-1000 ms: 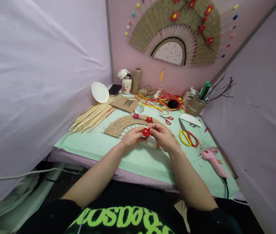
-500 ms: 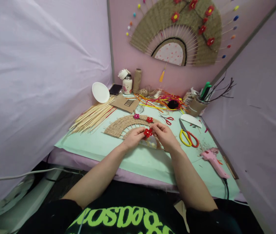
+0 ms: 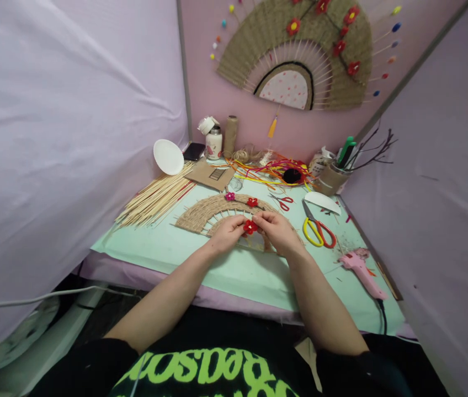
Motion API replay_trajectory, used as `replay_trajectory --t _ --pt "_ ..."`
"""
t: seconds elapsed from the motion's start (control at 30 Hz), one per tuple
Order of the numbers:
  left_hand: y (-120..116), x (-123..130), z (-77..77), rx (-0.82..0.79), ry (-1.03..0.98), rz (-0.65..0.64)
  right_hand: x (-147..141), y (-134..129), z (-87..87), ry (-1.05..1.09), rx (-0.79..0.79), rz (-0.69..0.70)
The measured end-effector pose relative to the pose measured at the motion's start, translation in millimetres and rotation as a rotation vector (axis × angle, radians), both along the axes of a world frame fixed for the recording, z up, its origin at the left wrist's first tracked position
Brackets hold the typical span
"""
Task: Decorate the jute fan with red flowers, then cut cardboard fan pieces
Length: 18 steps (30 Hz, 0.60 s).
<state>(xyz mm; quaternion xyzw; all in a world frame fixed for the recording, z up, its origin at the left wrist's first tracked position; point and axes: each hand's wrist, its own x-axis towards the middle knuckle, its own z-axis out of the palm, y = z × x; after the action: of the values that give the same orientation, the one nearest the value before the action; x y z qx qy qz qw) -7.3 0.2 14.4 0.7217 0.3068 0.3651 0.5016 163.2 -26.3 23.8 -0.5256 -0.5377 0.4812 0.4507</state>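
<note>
A small red flower (image 3: 250, 226) is held between my two hands above the lower middle of a woven twine fan (image 3: 195, 216). My left hand (image 3: 228, 234) pinches its left side, and the fingers of my right hand (image 3: 274, 229) are closed on its right edge. The fan lies on the pale green cloth, partly hidden by my hands. A pink flower (image 3: 229, 196) and another red flower (image 3: 252, 202) sit on its upper band.
Small red scissors (image 3: 284, 203), large yellow-and-red scissors (image 3: 319, 231) and a pink glue gun (image 3: 362, 273) lie to the right. Thin sticks (image 3: 155, 201) and cardboard (image 3: 209, 175) are at the left. A pot (image 3: 332, 177) with branches stands at the back right.
The fingers of my right hand have shifted slightly on the red flower, which is turned a little. The whole view has moved slightly.
</note>
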Motion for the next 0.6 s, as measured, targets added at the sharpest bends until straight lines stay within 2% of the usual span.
replay_trajectory --t 0.17,0.27,0.5,0.6 --pt "2 2 -6.7 -0.191 -0.181 0.055 -3 1 0.1 0.108 0.014 -0.052" --pt "3 3 -10.6 -0.201 -0.234 0.097 -4 1 -0.4 0.094 0.032 -0.023" --pt "3 3 -11.0 -0.215 -0.228 0.072 -6 -2 2.8 0.050 0.039 0.025" --pt "2 3 -10.4 -0.203 -0.233 0.085 -7 -2 3.7 0.038 0.042 0.003"
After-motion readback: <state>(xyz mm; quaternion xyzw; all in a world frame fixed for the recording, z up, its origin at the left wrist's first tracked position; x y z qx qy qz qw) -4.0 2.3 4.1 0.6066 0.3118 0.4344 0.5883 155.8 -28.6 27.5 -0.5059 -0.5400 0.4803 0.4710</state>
